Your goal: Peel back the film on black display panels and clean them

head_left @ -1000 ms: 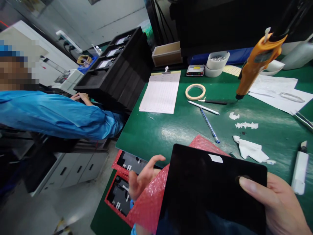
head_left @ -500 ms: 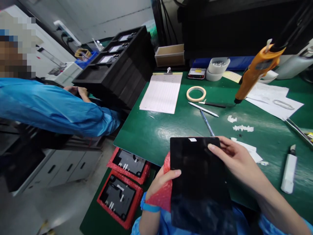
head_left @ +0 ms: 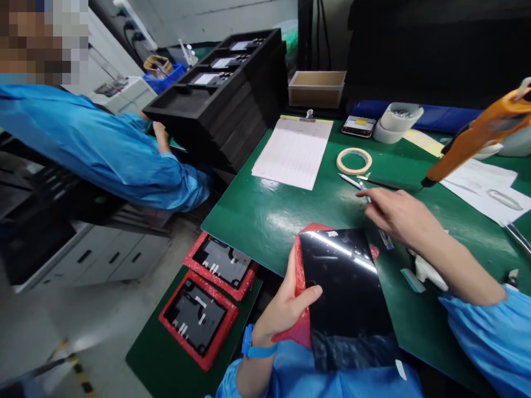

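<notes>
My left hand [head_left: 292, 304] grips the left edge of a flat, black, glossy tablet-like panel [head_left: 342, 293], thumb on its face. Red bubble wrap [head_left: 302, 276] lies behind the panel and between it and my palm. A small white label [head_left: 333, 234] sits at the panel's top edge. My right hand [head_left: 400, 218] is over the bench, index finger stretched out and the other fingers curled, above a blue pen [head_left: 386, 240]. Part of that pen is hidden under the fingers. A white pen [head_left: 349, 180] lies by the index fingertip, partly covered.
A tape roll [head_left: 354, 161], a clipboard with paper [head_left: 293, 152] and an orange electric screwdriver [head_left: 473, 141] are on or over the green bench. Panels in red wrap [head_left: 199, 315] lie lower left. Black trays [head_left: 232, 105] are stacked beside a co-worker's blue sleeve [head_left: 124, 160].
My right hand has left the panel and moved up over the pens. My left hand keeps its hold on the panel, which is now tilted and catches the light. The view has shifted.
</notes>
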Action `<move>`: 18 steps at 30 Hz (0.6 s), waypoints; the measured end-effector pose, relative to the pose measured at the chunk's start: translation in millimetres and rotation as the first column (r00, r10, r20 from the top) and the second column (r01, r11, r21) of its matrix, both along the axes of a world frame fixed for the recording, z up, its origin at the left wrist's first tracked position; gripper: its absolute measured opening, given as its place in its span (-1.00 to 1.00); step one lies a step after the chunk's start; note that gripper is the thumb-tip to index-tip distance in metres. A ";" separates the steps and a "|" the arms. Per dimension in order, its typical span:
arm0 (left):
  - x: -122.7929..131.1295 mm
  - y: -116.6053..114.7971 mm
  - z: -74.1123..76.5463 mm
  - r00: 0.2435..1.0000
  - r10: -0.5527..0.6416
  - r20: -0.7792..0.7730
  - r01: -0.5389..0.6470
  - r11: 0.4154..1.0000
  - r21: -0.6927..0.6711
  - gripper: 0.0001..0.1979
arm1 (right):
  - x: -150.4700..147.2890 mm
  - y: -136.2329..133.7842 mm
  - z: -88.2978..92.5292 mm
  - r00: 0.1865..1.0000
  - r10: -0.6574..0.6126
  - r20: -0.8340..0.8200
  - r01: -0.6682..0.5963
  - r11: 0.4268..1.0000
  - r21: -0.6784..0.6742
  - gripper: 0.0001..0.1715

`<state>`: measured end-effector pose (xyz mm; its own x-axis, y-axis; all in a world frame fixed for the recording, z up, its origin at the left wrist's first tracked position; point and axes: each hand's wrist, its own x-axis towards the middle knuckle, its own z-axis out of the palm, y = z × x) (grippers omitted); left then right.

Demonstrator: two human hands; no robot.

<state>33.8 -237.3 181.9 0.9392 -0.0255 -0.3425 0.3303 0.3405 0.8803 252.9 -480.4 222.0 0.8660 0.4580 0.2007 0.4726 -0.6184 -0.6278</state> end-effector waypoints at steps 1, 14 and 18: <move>-0.8 -1.2 -1.2 1.000 0.010 0.015 -0.010 1.000 0.015 0.21 | -5.1 -0.7 9.7 1.000 -0.022 -0.019 0.023 0.998 0.058 -0.66; -12.5 -25.1 -0.8 0.976 0.220 -0.009 -0.216 0.947 -0.238 -0.13 | -100.9 28.4 6.7 0.934 -0.331 -0.136 0.350 0.761 0.547 -0.67; -22.9 -26.2 8.5 0.966 0.258 -0.015 -0.251 0.923 -0.292 -0.25 | -113.3 23.2 12.6 0.911 -0.338 -0.235 0.412 0.749 0.519 -0.67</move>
